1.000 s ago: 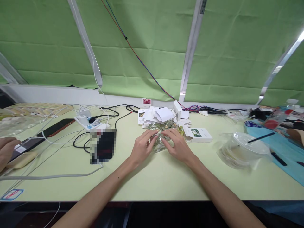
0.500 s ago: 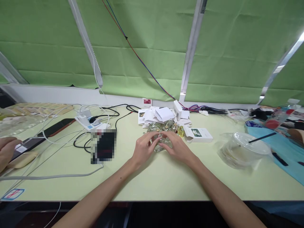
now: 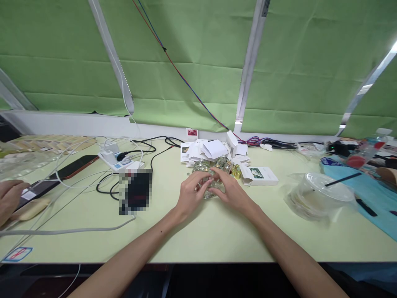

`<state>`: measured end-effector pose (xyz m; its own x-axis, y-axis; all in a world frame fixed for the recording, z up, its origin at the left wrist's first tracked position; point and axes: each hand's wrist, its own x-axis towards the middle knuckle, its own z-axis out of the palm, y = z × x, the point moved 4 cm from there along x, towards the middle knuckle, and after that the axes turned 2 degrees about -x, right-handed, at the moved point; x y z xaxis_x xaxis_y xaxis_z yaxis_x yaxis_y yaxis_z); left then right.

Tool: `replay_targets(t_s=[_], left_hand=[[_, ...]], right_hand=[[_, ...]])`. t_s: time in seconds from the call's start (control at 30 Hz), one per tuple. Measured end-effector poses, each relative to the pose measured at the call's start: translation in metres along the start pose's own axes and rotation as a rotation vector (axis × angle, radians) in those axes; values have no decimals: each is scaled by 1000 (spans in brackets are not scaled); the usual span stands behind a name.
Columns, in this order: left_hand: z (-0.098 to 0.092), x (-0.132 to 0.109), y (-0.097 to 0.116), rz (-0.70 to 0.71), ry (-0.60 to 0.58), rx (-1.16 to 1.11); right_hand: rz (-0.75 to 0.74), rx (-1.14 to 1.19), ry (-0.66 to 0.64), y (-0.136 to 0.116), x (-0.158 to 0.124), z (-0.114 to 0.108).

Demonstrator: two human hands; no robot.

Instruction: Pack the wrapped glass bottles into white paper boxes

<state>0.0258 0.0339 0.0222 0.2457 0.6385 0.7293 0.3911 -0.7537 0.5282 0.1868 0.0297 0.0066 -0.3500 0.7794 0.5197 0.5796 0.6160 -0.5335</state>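
My left hand point(image 3: 191, 194) and my right hand point(image 3: 231, 191) meet at the middle of the pale green table point(image 3: 217, 231). Both have their fingers curled around a small clear glass bottle point(image 3: 209, 189) between them. Just behind lies a cluster of more small glass bottles point(image 3: 223, 164), some with gold caps. Past those is a heap of small white cartons point(image 3: 211, 150). A flat white carton with a flower picture point(image 3: 259, 175) lies to the right of my right hand.
A pixelated dark object point(image 3: 135, 191) and a white power strip point(image 3: 119, 162) with cables lie to the left. Two phones point(image 3: 72, 166) and another person's hand point(image 3: 9, 198) are at far left. A clear plastic lidded cup point(image 3: 319, 194) and blue cloth point(image 3: 366, 194) sit right.
Both hands have drawn slightly toward me and closer together, with the fingers curling tighter on the small bottle. Nothing else on the table has moved.
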Motion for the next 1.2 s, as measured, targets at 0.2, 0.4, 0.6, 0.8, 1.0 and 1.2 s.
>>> replay_targets(t_s=[0.2, 0.4, 0.6, 0.8, 1.0, 1.2], left_hand=[[2, 0, -1, 36, 8, -9], [3, -1, -1, 95, 13, -5], [2, -1, 1, 108, 17, -2], [1, 0, 2, 122, 16, 4], [1, -1, 3, 148, 22, 18], [1, -2, 2, 158, 15, -1]], right_hand=[[-7, 18, 1, -1, 0, 0], [-7, 9, 0, -1, 1, 0], [5, 7, -9, -1, 1, 0], [-5, -7, -4, 0, 1, 0], [-9, -15, 4, -1, 1, 0], [-2, -23, -2, 1, 0, 2]])
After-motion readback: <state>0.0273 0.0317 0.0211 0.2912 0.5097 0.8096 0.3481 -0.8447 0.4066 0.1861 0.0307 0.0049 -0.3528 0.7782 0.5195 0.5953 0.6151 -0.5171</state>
